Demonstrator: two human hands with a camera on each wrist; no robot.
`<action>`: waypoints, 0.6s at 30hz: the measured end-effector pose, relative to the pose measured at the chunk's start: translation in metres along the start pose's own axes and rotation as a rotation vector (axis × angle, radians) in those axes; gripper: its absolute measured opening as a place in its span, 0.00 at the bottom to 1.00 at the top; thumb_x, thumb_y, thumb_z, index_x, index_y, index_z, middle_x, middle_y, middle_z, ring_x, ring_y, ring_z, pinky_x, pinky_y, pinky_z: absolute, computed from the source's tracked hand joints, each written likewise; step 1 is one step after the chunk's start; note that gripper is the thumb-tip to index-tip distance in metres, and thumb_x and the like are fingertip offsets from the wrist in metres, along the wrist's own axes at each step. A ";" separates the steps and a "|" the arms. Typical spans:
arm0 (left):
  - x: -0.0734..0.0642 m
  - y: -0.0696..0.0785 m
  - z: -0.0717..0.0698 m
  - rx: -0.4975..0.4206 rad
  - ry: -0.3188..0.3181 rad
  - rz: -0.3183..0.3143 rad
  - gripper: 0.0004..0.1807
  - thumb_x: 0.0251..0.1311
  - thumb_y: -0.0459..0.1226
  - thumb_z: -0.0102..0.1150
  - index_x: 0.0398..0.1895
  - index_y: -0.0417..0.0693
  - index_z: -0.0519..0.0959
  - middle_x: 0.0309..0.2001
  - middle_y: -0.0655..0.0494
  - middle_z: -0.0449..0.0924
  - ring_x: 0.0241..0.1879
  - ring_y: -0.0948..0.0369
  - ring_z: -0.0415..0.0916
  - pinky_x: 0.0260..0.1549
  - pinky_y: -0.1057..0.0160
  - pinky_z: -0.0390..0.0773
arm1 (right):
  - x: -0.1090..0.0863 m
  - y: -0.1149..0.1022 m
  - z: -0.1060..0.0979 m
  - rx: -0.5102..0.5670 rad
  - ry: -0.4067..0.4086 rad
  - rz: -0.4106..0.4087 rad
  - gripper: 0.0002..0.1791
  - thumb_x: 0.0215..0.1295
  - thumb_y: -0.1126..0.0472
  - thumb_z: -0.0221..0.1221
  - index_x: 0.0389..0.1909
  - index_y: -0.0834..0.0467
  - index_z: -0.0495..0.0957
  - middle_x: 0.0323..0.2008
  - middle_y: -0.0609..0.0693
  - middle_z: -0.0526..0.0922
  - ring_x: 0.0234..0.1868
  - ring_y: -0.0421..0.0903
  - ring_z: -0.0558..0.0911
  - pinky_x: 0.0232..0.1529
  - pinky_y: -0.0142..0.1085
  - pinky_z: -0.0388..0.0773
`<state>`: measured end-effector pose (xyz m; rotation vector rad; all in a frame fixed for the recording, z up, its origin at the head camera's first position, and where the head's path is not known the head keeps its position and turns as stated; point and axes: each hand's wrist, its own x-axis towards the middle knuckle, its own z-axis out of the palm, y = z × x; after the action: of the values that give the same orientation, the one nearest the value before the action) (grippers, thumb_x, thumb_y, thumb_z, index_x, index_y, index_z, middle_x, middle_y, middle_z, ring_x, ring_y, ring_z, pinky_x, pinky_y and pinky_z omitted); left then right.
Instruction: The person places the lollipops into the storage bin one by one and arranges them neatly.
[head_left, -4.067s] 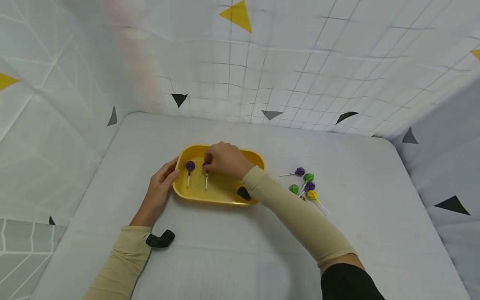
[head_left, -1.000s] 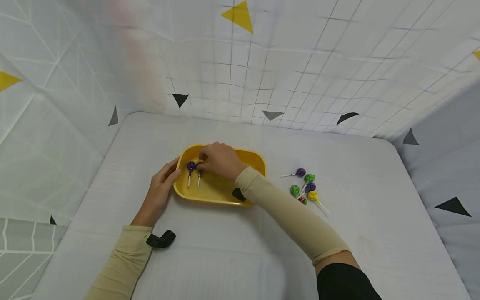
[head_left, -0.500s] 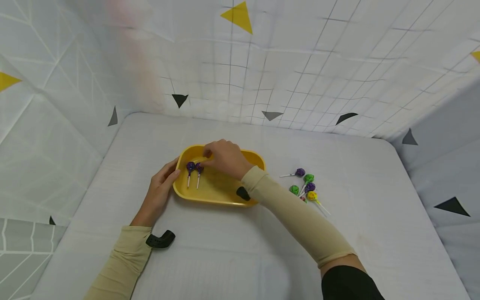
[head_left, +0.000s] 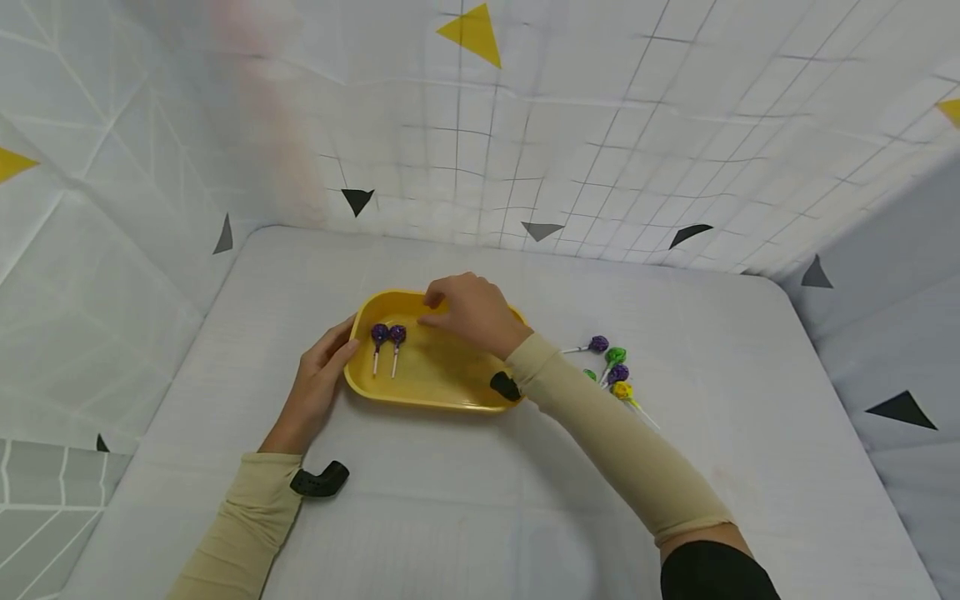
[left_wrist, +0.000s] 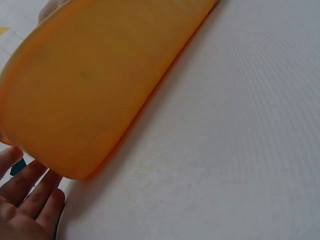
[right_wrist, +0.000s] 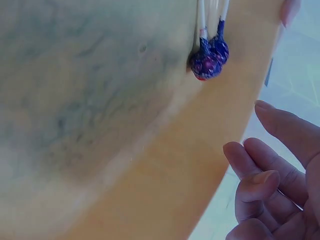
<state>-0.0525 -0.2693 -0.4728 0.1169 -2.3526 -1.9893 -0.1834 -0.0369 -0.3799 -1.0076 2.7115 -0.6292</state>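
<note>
In the yellow tray (head_left: 450, 383), two purple-wrapped lollipops (head_left: 380, 332) lie side by side at the left end, sticks toward the person. My left hand (head_left: 318, 379) rests against the tray's left end; in the left wrist view its fairly straight fingers (left_wrist: 41, 197) touch the outer wall. My right hand (head_left: 476, 312) hovers over the tray's far side, thumb and index finger apart, holding nothing. The right wrist view shows that hand (right_wrist: 280, 185) beside the rim, away from the two lollipop heads (right_wrist: 206, 65).
On the white table (head_left: 420, 500), right of the tray, lies a loose group of lollipops: two purple ones (head_left: 597, 343), green ones (head_left: 616, 356) and a yellow one (head_left: 622, 390). My right sleeve (head_left: 600, 433) covers part of the group. White cloth walls (head_left: 585, 167) enclose the table.
The second purple lollipop has shifted left, beside the first one. My right hand has released it and drawn back to the right. My left hand has stayed at the tray's end.
</note>
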 end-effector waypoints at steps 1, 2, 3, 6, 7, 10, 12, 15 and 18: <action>0.000 0.000 0.000 -0.001 -0.001 -0.002 0.30 0.80 0.50 0.48 0.80 0.54 0.62 0.80 0.53 0.62 0.80 0.54 0.57 0.67 0.85 0.62 | -0.002 0.001 -0.002 0.010 0.005 0.003 0.17 0.66 0.46 0.70 0.48 0.53 0.88 0.46 0.45 0.91 0.52 0.48 0.87 0.55 0.44 0.85; 0.000 0.000 0.000 -0.001 -0.002 -0.004 0.30 0.80 0.50 0.48 0.80 0.54 0.62 0.80 0.53 0.62 0.80 0.54 0.57 0.67 0.85 0.62 | -0.003 0.003 -0.004 0.018 0.012 0.003 0.17 0.66 0.46 0.70 0.48 0.53 0.88 0.46 0.46 0.91 0.52 0.49 0.87 0.55 0.45 0.85; 0.000 0.000 0.000 -0.001 -0.003 -0.005 0.30 0.80 0.50 0.47 0.80 0.54 0.62 0.80 0.54 0.62 0.80 0.54 0.57 0.67 0.85 0.62 | -0.005 0.005 -0.006 0.027 0.019 0.005 0.17 0.65 0.46 0.70 0.47 0.53 0.88 0.46 0.46 0.91 0.52 0.50 0.87 0.55 0.45 0.84; 0.000 0.000 0.000 -0.003 -0.006 -0.008 0.30 0.80 0.50 0.47 0.80 0.55 0.62 0.80 0.54 0.62 0.80 0.55 0.57 0.67 0.85 0.62 | -0.009 0.009 -0.011 0.049 0.039 0.004 0.16 0.66 0.46 0.70 0.47 0.53 0.88 0.45 0.46 0.91 0.51 0.50 0.87 0.56 0.45 0.84; 0.000 0.000 0.000 -0.006 -0.008 -0.009 0.30 0.80 0.50 0.47 0.80 0.55 0.62 0.80 0.54 0.62 0.80 0.55 0.56 0.67 0.85 0.62 | -0.010 0.011 -0.012 0.057 0.044 0.001 0.16 0.66 0.47 0.70 0.46 0.53 0.88 0.45 0.47 0.91 0.51 0.50 0.87 0.55 0.44 0.84; 0.000 0.000 0.000 -0.010 -0.009 -0.012 0.30 0.80 0.49 0.47 0.80 0.55 0.62 0.80 0.54 0.62 0.81 0.55 0.56 0.68 0.85 0.62 | -0.013 0.015 -0.015 0.063 0.051 0.004 0.16 0.66 0.46 0.69 0.46 0.52 0.88 0.45 0.46 0.91 0.51 0.49 0.87 0.54 0.44 0.85; 0.000 0.000 0.000 -0.010 -0.009 -0.016 0.30 0.80 0.49 0.47 0.80 0.55 0.62 0.80 0.54 0.61 0.81 0.55 0.56 0.67 0.85 0.62 | -0.015 0.017 -0.017 0.069 0.053 0.010 0.16 0.66 0.46 0.69 0.46 0.52 0.88 0.45 0.46 0.91 0.51 0.50 0.87 0.54 0.44 0.85; 0.000 0.000 0.000 -0.007 -0.008 -0.017 0.29 0.80 0.49 0.47 0.80 0.55 0.62 0.80 0.54 0.61 0.81 0.55 0.56 0.67 0.85 0.62 | -0.019 0.021 -0.021 0.072 0.061 0.025 0.16 0.66 0.45 0.69 0.46 0.52 0.88 0.45 0.46 0.91 0.51 0.49 0.87 0.53 0.43 0.85; -0.001 0.000 0.000 -0.008 -0.011 -0.014 0.29 0.80 0.49 0.47 0.80 0.54 0.62 0.80 0.54 0.61 0.80 0.54 0.56 0.67 0.85 0.63 | -0.024 0.024 -0.026 0.075 0.072 0.036 0.17 0.66 0.44 0.69 0.46 0.51 0.88 0.45 0.45 0.91 0.45 0.48 0.87 0.48 0.41 0.85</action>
<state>-0.0520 -0.2691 -0.4731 0.1223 -2.3565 -2.0113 -0.1870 0.0035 -0.3671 -0.9335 2.7374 -0.7690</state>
